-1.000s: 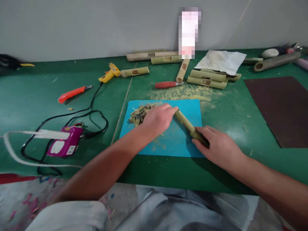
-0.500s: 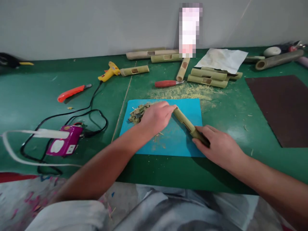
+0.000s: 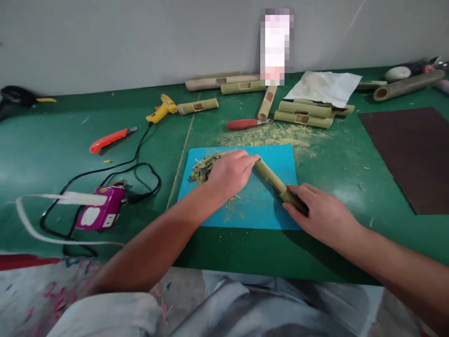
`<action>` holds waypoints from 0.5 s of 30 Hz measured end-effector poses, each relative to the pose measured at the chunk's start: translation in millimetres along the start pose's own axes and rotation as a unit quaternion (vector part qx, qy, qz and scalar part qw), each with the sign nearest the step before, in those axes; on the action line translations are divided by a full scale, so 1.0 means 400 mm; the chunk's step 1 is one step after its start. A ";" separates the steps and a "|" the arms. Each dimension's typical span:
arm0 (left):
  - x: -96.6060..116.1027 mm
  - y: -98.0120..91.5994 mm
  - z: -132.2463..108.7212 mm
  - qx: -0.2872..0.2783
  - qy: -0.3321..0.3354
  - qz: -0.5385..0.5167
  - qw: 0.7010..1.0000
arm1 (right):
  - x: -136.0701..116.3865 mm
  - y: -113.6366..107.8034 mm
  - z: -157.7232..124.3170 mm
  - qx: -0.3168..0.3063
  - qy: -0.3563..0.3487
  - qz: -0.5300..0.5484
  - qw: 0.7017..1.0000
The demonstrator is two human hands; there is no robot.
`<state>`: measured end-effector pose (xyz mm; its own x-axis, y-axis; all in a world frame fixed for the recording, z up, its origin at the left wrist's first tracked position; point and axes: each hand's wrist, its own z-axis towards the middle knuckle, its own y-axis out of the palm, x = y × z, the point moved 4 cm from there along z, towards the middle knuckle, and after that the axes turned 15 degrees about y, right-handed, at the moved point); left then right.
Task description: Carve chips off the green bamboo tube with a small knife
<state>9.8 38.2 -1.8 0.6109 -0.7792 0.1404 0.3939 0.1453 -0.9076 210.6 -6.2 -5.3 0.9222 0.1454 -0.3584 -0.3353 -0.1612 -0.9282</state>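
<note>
A bamboo tube (image 3: 271,177) with a rectangular notch cut in its side slants over a blue sheet (image 3: 259,210). My right hand (image 3: 321,210) is wrapped round its near end, thumb underneath. At the far end, my left hand (image 3: 233,171) is closed, its fingertips pinched against the tube's rim; whether something small is between them is hidden. Beside and partly behind my left hand lies a heap of bamboo chips (image 3: 199,172) on the sheet. Fine shavings are scattered on the sheet below the tube.
Beyond the sheet lie a red-handled knife (image 3: 245,123), sawdust (image 3: 270,135) and several notched bamboo tubes (image 3: 303,119). To the left are a yellow glue gun (image 3: 163,108), an orange utility knife (image 3: 109,140) and a purple power socket (image 3: 101,208) with cables. A dark brown board (image 3: 410,159) lies right.
The camera view has shifted slightly, so the table items appear a little further right. Both hands keep nearly the same hold on the bamboo tube.
</note>
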 end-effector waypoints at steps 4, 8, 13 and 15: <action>0.017 0.015 0.001 -0.043 0.051 -0.059 0.996 | 0.001 0.003 0.001 -0.008 0.000 -0.006 1.000; 0.014 0.004 0.002 0.000 0.002 -0.014 1.000 | 0.001 0.003 0.001 0.006 0.000 -0.006 1.000; 0.024 0.008 0.003 -0.036 0.048 -0.041 0.997 | 0.001 0.002 -0.001 0.008 -0.006 -0.007 1.000; 0.008 0.000 0.001 -0.006 0.000 -0.006 1.000 | 0.001 0.001 0.000 0.013 -0.006 -0.007 1.000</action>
<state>11.8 36.0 -1.2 0.6059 -0.7811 0.1510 0.3933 0.1291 -0.9103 210.7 -6.3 -6.0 0.9247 0.1594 -0.3457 -0.3268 -0.1335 -0.9356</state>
